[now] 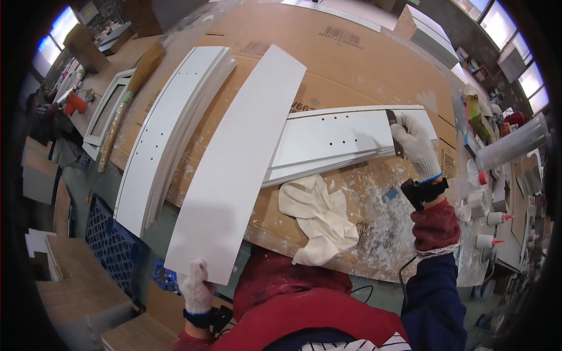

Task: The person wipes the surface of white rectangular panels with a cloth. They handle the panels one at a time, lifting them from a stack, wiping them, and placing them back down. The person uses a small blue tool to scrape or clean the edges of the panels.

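Observation:
My left hand (pixel 198 286), in a white knit glove, grips the near end of a long white panel (pixel 240 146). That panel slants away from me, its middle lying over the left part of a stack of white panels with drilled holes (pixel 319 140). My right hand (pixel 417 143), gloved too, is closed on a dark flat scraper blade (pixel 393 133) at the right end of that stack. Whether the blade touches the top panel I cannot tell. A crumpled cream cloth (pixel 319 216) lies below the stack, close to my body.
Brown cardboard (pixel 374 76) covers the table, crusted white near my right arm. Another stack of drilled panels (pixel 161 128) lies left, beside a straw broom (pixel 143 67). Glue bottles with red tips (pixel 487 241) stand at the right edge. A blue crate (pixel 108 243) is lower left.

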Demonstrator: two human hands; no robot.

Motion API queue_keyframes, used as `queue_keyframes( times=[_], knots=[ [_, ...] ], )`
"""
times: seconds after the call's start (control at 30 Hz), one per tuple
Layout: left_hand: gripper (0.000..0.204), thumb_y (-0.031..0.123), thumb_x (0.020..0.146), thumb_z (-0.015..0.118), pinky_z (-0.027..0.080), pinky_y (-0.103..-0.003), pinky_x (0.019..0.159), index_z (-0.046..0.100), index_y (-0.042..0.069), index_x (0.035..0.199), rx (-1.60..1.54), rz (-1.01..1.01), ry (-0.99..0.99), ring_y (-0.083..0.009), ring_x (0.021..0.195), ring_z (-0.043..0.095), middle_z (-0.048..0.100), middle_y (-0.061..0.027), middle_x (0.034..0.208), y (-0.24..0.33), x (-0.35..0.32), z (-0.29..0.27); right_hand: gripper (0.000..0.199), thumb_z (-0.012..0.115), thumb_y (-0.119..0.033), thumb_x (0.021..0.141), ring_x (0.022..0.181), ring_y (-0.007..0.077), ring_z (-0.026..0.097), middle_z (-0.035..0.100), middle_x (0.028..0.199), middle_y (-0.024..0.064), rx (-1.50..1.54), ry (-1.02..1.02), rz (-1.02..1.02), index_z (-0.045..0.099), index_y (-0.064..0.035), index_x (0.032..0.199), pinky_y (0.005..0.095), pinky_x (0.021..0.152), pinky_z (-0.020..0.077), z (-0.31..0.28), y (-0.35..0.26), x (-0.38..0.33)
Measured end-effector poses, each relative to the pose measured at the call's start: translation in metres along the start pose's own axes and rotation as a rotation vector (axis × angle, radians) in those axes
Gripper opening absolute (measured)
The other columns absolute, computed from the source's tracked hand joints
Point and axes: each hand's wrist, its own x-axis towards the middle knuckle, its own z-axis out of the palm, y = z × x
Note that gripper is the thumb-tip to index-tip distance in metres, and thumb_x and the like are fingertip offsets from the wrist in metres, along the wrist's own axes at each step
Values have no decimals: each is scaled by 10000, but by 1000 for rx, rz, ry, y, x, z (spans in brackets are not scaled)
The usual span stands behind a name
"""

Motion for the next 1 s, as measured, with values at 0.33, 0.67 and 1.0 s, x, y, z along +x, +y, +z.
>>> queue_keyframes(
  times=[0.33, 0.67, 1.0],
  knots=[
    [485, 298, 977, 491, 590, -528, 724, 455, -139, 1185, -664, -171, -226, -406, 834, 672, 606, -260, 1075, -35, -27, 25, 179, 618, -165, 838, 813, 317, 639, 641, 861, 143, -237, -269, -660, 631, -80, 995, 384, 710, 514, 78, -19, -68],
    [462, 139, 904, 536, 623, -485, 664, 392, -160, 1224, -499, -395, -88, -410, 773, 675, 602, -306, 1064, -28, -31, 12, 163, 618, -94, 762, 760, 315, 677, 636, 851, 120, -754, -1098, -1001, 604, -30, 912, 428, 550, 547, 226, -84, -99],
    [485, -4, 722, 512, 582, -470, 736, 455, -73, 1199, -303, -423, 112, -350, 831, 654, 599, -231, 1075, -98, -48, -63, 245, 502, -153, 894, 855, 320, 659, 645, 905, 143, -669, -583, -713, 580, -94, 1118, 416, 740, 529, 179, -56, 66]
  ],
)
